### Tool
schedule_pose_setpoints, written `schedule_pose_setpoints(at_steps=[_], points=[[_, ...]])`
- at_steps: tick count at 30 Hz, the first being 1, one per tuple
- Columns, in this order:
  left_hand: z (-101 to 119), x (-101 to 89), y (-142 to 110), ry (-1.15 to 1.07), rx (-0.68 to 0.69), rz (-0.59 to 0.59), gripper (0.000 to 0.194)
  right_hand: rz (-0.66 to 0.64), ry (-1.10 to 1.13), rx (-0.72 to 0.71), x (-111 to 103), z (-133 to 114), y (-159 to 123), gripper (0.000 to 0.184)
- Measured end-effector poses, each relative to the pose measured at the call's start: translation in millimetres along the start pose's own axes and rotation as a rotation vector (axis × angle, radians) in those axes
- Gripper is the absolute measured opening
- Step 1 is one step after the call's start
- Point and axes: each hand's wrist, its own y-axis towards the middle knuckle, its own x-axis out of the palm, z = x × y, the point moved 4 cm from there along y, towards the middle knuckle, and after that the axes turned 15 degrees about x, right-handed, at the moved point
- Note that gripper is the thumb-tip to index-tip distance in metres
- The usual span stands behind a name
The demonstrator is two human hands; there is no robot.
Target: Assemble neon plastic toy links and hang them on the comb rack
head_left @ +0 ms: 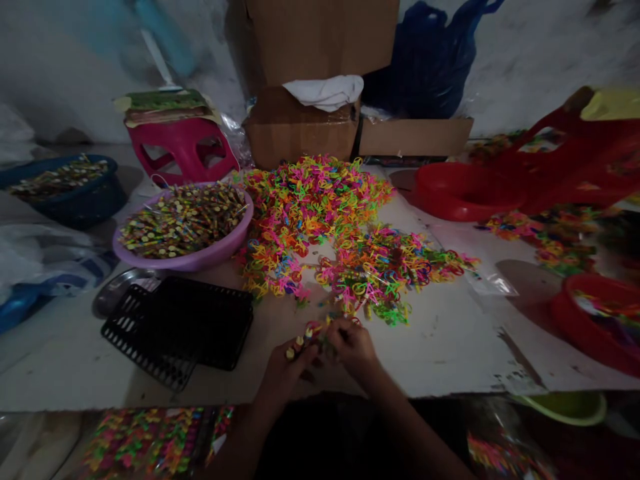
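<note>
Head view: left hand (286, 368) grips sticks (299, 341); right hand (354, 343) pinched, contents unclear; 12 o'clock pile (313, 200) likely left, finished share unclear

Pink stool (184, 139) near brown cardboard boxes (305, 137)

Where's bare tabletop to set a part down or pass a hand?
Largest bare patch: tabletop right of the right hand, between the colourful pile, the nearer red basin and the front edge. Narrower gap: between the black trays and the left hand. Crowded: the middle, under the pile, and the left, around the purple basin.
</note>
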Motion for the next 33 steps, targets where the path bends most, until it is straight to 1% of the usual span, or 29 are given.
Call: schedule_pose_setpoints(at_steps=[1,3,4,5,6,7,8,10,12,14,16,18,19,20,22,24,26,28,30,31,33], points=[[-5.7,-6.2,4.1,0.013,0.002,0.068,0.043,0.134,-0.109,0.015,-15.6,2.0,9.5,0.035],[-16.7,-21.7,10.7,0.059,-0.007,0.206,0.053,0.481,-0.328,-0.001,-43.1,-1.7,24.6,0.036],[-21.0,-28.6,13.1,0.079,-0.021,0.252,0.056,0.583,-0.419,-0.051,-47.2,-7.5,30.2,0.037],[-23.6,-34.0,14.9,0.088,-0.033,0.28,0.057,0.602,-0.497,-0.122,-42.7,-14.6,35.3,0.037],[-24.6,-37.6,16.3,0.087,-0.041,0.295,0.056,0.542,-0.563,-0.197,-30.2,-21.7,40.0,0.037],[-24.1,-39.6,17.1,0.083,-0.048,0.299,0.055,0.423,-0.624,-0.265,-11.6,-27.9,43.6,0.035],[-22.4,-40.7,17.2,0.086,-0.053,0.301,0.054,0.321,-0.685,-0.293,8.5,-32.2,45.5,0.034],[-17.1,-42.8,15.9,0.11,-0.05,0.315,0.054,0.177,-0.789,-0.287,45.2,-35.6,44.2,0.033],[-12.7,-47.7,13.0,0.158,-0.03,0.346,0.053,0.095,-0.851,-0.243,67.4,-32.6,36.9,0.031],[-10.8,-55.0,10.4,0.215,0.019,0.378,0.05,0.01,-0.862,-0.207,73.4,-24.8,26.3,0.031],[-12.1,-60.3,10.0,0.251,0.067,0.362,0.045,-0.127,-0.828,-0.233,70.6,-16.2,16.7,0.034],[-14.9,-62.5,12.0,0.259,0.085,0.338,0.043,-0.26,-0.756,-0.347,65.5,-11.4,11.0,0.04],[-16.2,-62.7,13.5,0.258,0.075,0.335,0.042,-0.297,-0.727,-0.42,63.3,-10.2,10.3,0.043],[-17.0,-62.5,15.1,0.251,0.057,0.341,0.042,-0.306,-0.709,-0.488,61.8,-9.4,11.2,0.045],[-16.4,-59.9,18.4,0.16,0.023,0.352,0.042,-0.263,-0.703,-0.572,61.7,-8.3,17.6,0.043],[-13.1,-55.6,21.2,0.018,0.018,0.338,0.043,-0.213,-0.679,-0.609,64.5,-9.5,26.3,0.034],[-9.4,-51.5,22.5,-0.107,0.034,0.308,0.044,-0.155,-0.562,-0.619,64.0,-15.4,34.3,0.027],[-8.1,-49.4,22.0,-0.157,0.041,0.302,0.043,-0.061,-0.346,-0.564,55.3,-23.8,41.4,0.024],[-8.3,-48.1,20.4,-0.129,0.056,0.315,0.044,0.025,-0.104,-0.438,41.3,-29.3,46.6,0.025],[-7.9,-47.1,19.6,-0.086,0.071,0.321,0.046,0.043,0.004,-0.36,34.7,-30.1,48.2,0.026],[-5.2,-43.5,18.5,0.028,0.106,0.314,0.049,0.009,0.175,-0.219,26.3,-28.7,49.6,0.025]])
